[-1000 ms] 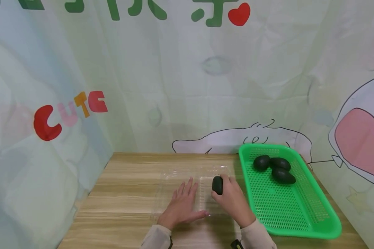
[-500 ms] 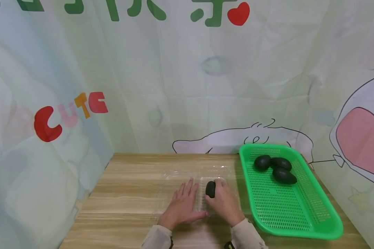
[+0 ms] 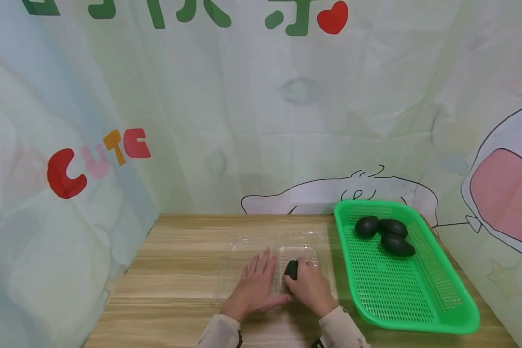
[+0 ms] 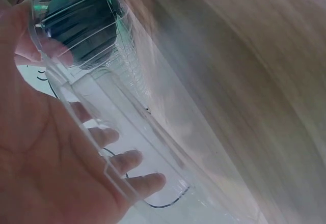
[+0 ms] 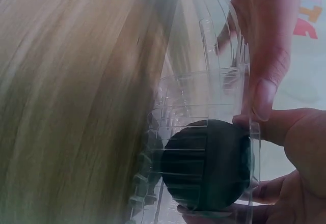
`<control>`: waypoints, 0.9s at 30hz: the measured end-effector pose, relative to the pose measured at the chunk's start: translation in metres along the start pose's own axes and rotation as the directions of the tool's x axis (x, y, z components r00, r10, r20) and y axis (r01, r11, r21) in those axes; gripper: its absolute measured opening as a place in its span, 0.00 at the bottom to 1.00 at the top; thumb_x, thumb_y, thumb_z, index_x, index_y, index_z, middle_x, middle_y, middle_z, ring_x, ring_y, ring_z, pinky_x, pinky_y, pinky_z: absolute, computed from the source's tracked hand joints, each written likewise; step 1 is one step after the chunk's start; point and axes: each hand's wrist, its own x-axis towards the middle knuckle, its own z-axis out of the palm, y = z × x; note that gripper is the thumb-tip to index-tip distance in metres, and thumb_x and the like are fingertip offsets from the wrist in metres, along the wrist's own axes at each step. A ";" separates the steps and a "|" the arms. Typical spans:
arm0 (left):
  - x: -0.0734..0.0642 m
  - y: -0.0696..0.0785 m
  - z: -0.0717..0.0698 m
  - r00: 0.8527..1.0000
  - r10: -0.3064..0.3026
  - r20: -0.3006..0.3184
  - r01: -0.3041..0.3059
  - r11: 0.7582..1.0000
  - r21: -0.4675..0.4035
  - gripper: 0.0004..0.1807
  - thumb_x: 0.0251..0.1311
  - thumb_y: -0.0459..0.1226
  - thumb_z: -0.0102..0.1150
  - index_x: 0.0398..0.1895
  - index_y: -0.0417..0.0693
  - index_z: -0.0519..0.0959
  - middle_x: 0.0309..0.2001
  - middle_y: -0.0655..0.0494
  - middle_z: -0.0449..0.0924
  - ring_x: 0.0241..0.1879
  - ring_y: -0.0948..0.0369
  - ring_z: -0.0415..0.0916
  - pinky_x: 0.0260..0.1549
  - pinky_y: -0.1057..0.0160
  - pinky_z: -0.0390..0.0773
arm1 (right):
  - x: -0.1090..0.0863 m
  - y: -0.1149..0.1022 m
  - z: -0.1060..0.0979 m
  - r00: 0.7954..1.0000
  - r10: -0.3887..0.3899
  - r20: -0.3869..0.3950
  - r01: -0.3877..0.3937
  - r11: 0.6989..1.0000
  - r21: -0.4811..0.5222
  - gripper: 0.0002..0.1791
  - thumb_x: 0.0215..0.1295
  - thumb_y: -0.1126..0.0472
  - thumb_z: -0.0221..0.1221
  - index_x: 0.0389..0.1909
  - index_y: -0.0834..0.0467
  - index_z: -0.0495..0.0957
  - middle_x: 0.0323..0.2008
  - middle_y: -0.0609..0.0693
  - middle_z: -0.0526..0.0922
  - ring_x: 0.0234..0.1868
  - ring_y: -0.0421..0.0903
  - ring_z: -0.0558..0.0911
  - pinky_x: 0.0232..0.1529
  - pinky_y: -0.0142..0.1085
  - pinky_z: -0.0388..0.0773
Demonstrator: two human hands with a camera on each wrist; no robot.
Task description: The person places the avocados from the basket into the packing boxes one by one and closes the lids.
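A clear plastic clamshell container (image 3: pixel 298 251) lies spread open on the table. My left hand (image 3: pixel 253 289) rests flat over its left half, fingers straight and thumb stretched toward the right half. In the right half my right hand (image 3: pixel 311 290) grips a dark avocado (image 3: pixel 291 269) between thumb and fingers. Through the ribbed clear wall, the right wrist view shows the avocado (image 5: pixel 204 165) down inside the compartment, with fingertips still against it. The left wrist view also has the avocado (image 4: pixel 81 28) behind the plastic, past my left palm (image 4: pixel 51 152).
A green plastic basket (image 3: pixel 387 297) stands on the right, close beside the container, with three dark avocados (image 3: pixel 396 245) in its far part. The wooden table (image 3: pixel 174 270) ends at a printed cloth backdrop (image 3: pixel 226 121) behind and at both sides.
My right hand has carried the avocado left and lower, from above the right half down into it. The left hand has stayed in place.
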 end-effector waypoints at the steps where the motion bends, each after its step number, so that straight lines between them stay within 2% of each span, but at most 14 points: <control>1: 0.000 0.000 0.000 1.000 0.001 0.000 -0.001 1.000 0.001 0.61 0.52 0.72 0.57 0.80 0.43 0.55 0.81 0.39 0.46 0.77 0.34 0.49 0.67 0.28 0.59 | 0.000 0.000 0.000 1.000 0.006 0.004 -0.006 1.000 0.000 0.29 0.59 0.50 0.70 0.52 0.67 0.76 0.42 0.64 0.82 0.39 0.58 0.83 0.36 0.53 0.81; 9: -0.001 0.002 -0.002 1.000 0.008 -0.005 -0.008 1.000 -0.007 0.61 0.53 0.72 0.58 0.79 0.42 0.56 0.81 0.40 0.47 0.76 0.34 0.49 0.66 0.28 0.59 | -0.002 -0.001 -0.002 1.000 0.002 -0.018 -0.002 1.000 -0.010 0.29 0.62 0.49 0.68 0.53 0.68 0.77 0.44 0.65 0.83 0.40 0.58 0.84 0.38 0.53 0.82; 18: -0.002 0.002 -0.003 1.000 0.023 -0.014 -0.024 1.000 -0.004 0.61 0.53 0.71 0.60 0.79 0.40 0.57 0.80 0.38 0.48 0.75 0.32 0.51 0.64 0.27 0.60 | -0.003 -0.003 -0.007 1.000 -0.006 -0.027 0.006 1.000 -0.009 0.30 0.61 0.50 0.69 0.55 0.69 0.77 0.46 0.66 0.83 0.40 0.59 0.84 0.39 0.54 0.82; 27: -0.001 0.002 -0.003 1.000 0.009 0.002 -0.009 1.000 -0.007 0.60 0.53 0.71 0.60 0.79 0.42 0.56 0.81 0.39 0.47 0.76 0.33 0.50 0.66 0.27 0.59 | -0.003 -0.001 -0.010 0.999 -0.027 -0.036 0.025 0.998 -0.050 0.31 0.60 0.49 0.69 0.55 0.69 0.77 0.48 0.66 0.82 0.41 0.60 0.85 0.39 0.54 0.83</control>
